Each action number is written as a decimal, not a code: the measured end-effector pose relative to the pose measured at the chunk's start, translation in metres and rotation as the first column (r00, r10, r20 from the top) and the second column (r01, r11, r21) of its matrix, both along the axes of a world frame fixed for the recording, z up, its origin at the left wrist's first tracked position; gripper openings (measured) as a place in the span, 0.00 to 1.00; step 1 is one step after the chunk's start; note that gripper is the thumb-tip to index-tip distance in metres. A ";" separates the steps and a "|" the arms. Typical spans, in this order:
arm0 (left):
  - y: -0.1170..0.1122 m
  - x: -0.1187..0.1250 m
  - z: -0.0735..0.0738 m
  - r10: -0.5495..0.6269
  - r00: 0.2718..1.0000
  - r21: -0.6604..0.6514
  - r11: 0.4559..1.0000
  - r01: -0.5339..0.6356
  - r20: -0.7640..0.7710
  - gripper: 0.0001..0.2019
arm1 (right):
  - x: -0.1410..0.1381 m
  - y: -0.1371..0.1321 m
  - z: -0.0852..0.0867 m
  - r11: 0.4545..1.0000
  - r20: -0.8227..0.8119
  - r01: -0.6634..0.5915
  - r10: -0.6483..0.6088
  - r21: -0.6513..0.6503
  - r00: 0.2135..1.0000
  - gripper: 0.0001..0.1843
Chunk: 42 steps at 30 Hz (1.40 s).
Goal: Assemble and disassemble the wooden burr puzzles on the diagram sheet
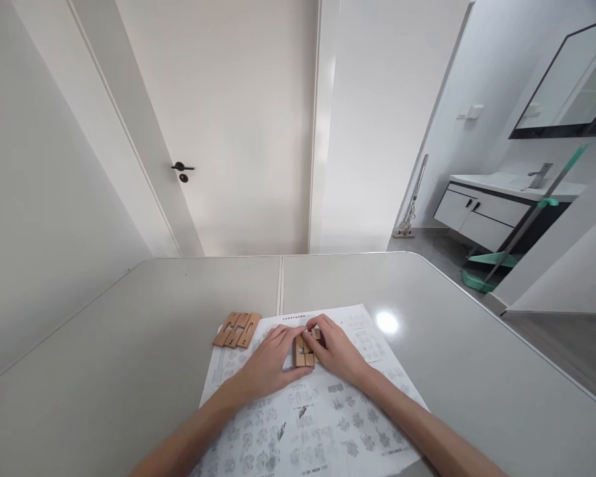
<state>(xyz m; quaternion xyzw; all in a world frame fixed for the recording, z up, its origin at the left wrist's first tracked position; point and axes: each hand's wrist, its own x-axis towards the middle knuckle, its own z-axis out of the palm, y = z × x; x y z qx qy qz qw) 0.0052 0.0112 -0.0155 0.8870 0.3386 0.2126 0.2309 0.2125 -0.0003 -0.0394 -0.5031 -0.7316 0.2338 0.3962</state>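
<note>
The fingers of the left hand (272,366) and right hand (336,348) grasp wooden blocks (300,358) (partly covered by those hands) over a printed sheet (322,401), its small print unreadable, its near edge partly cut off. Flat wooden pieces (236,330) overlap its far left corner on the tabletop (129,371).

Illegible: print on white sheet (312,405), small marks on wooden pieces (234,336).
</note>
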 end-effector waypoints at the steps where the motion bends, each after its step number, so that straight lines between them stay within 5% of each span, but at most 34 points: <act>1: 0.000 0.000 0.000 0.004 1.000 0.000 1.000 -0.004 0.000 0.28 | -0.001 0.000 0.000 1.000 -0.016 -0.004 0.004 -0.009 1.000 0.09; 16: 0.004 -0.005 -0.006 0.067 0.998 0.017 0.998 -0.067 -0.013 0.35 | 0.003 0.000 0.001 0.991 -0.114 0.012 -0.027 -0.133 0.993 0.12; 26: 0.003 -0.002 -0.002 0.052 0.999 -0.080 0.995 -0.051 0.012 0.34 | 0.001 -0.003 0.004 0.963 -0.305 -0.188 0.124 -0.193 0.944 0.14; 31: 0.006 -0.003 -0.006 0.031 0.999 -0.087 0.996 -0.029 0.023 0.33 | 0.001 0.000 -0.001 0.964 -0.353 -0.189 0.115 -0.185 0.929 0.15; 42: 0.035 -0.039 0.003 0.129 0.988 -0.032 0.991 -0.132 -0.080 0.35 | 0.002 -0.004 0.000 0.968 -0.307 -0.138 0.069 -0.210 0.949 0.17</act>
